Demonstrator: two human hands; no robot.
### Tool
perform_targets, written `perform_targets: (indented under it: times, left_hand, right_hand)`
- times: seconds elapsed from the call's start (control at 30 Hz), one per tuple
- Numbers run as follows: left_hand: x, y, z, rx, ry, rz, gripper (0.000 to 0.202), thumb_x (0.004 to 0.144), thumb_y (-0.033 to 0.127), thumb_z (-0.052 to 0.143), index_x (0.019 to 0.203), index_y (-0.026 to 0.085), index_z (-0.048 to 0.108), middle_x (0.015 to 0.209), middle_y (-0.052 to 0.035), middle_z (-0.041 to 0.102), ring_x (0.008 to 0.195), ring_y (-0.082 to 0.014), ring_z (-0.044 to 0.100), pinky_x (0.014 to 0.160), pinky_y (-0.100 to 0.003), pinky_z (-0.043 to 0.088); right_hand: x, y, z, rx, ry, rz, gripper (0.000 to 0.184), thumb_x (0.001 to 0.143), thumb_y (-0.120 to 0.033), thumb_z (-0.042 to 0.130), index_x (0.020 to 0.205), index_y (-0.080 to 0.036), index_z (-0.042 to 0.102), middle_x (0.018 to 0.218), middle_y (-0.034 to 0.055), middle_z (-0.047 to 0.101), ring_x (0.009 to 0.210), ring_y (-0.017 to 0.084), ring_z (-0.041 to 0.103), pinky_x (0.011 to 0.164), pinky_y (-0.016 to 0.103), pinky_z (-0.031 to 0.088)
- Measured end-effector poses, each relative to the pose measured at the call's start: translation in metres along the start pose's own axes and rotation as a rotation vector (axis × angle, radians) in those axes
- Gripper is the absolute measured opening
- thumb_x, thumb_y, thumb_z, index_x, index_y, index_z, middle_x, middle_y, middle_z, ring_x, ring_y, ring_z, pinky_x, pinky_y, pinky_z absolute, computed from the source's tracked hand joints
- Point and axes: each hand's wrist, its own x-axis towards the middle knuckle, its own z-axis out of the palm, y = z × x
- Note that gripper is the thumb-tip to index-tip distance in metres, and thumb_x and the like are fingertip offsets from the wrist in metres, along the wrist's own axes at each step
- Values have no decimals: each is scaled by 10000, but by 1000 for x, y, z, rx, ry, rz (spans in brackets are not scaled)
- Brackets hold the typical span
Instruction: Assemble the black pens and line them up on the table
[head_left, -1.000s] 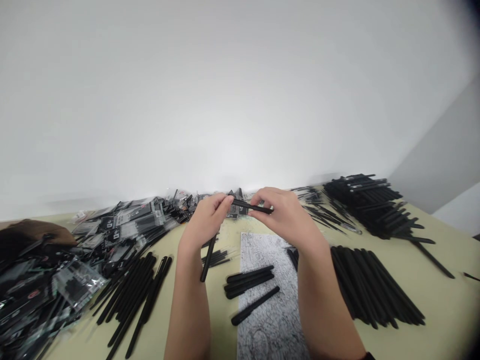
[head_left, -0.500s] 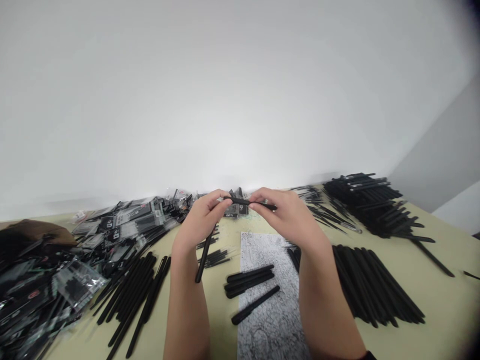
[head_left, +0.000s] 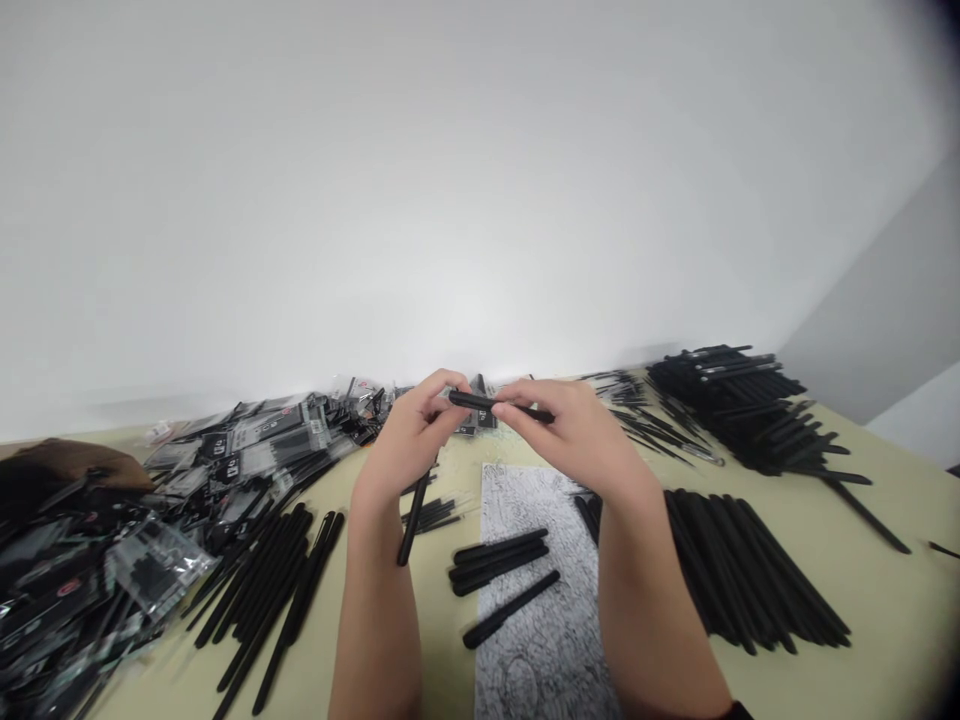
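Left hand (head_left: 409, 435): upper middle of the frame, just left of centre, fingers (head_left: 439, 385) closed and curled around one end of a black pen (head_left: 472, 401).
Right hand (head_left: 574, 435): just right of centre, fingers (head_left: 525, 395) closed in a pinch on the same pen, close beside the left hand.
Black pen: lying crosswise between both hands, gripped above the table, slightly tilted, right end lower.
Second black pen (head_left: 412, 520): running down from under the left hand toward the table, its upper end hidden, so any grip on it impossible to tell.
Lower centre: grey-and-white patterned sheet (head_left: 536, 590) on the table, three black pens (head_left: 499, 560) side by side across its left edge, one more black pen (head_left: 510, 610) just below them.
Left of frame: heap of black-and-clear plastic packets (head_left: 97, 590), brown bundle (head_left: 60, 470) on its far side, row of loose black pens (head_left: 262, 590) beside it.
Right of frame: long row of black pens (head_left: 750, 570), stacked black pens (head_left: 720, 400) at upper right.
Surface: pale yellow-green table (head_left: 885, 600), white wall (head_left: 450, 200) behind it.
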Motion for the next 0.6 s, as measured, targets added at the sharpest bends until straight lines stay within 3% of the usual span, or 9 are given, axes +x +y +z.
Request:
perform_targets:
  times: [0.17,0.27,0.47,0.6]
  left_hand:
    - [3,0,5,6,-19,10,190,889,329,596,1019,232,497,561,89,374,507,-75,292,481,-204,236]
    - [5,-3,7,9,-10,-36,264,900,411,585,1064,233,478,538,98,378,492,-81,293,461,-202,233]
    - [9,-3,12,135,82,24,366,993,442,382,748,186,469,574,45,461,549,-92,410,540,-224,337]
    - [6,0,11,107,59,35,315,999,408,391,781,193,467,563,57,453,533,-87,413,546,-221,346]
  right_hand:
    - [0,-1,3,-40,32,0,230,942,-410,534,915,-257,703,844,-10,720,737,139,613,628,272,395]
    - [0,2,3,-87,80,16,200,927,-417,551,944,-265,680,890,-5,728,793,155,645,635,272,404]
    - [0,4,3,-132,80,18,148,920,-411,576,955,-278,627,876,-17,720,810,163,658,623,264,384]
    - [0,3,3,-126,85,27,182,912,-444,593,973,-277,630,859,-11,718,760,161,641,607,266,372]
